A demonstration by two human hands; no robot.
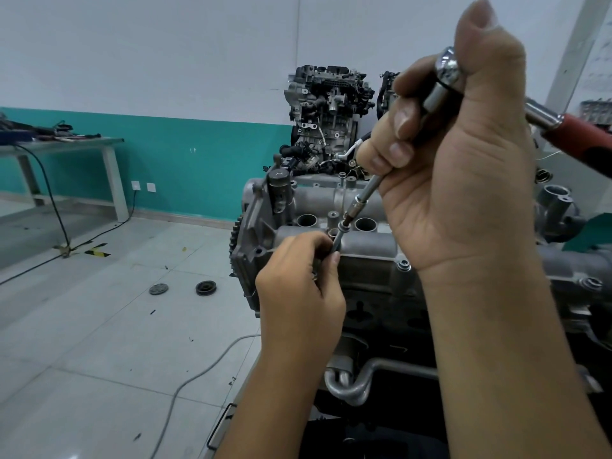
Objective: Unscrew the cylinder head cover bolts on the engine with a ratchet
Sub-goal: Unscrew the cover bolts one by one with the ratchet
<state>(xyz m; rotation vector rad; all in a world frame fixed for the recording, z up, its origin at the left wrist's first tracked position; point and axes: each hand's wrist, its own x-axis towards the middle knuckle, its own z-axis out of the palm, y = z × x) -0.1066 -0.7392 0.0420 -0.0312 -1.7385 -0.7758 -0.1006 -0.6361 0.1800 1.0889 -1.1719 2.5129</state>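
Two hands are engaged: the ratchet (447,69) head is clasped by the right hand (463,154), the extension (359,207) tip pinched by the left hand (298,286) near the cylinder head cover (367,245)'s left end, where straight alignment should be ensured.

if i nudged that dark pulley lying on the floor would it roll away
Probably not: the pulley lies flat on the tiled floor, so a nudge would likely slide it. It looks like solid metal, so probably heavy for its size. Stood on edge, its round rim would likely roll.
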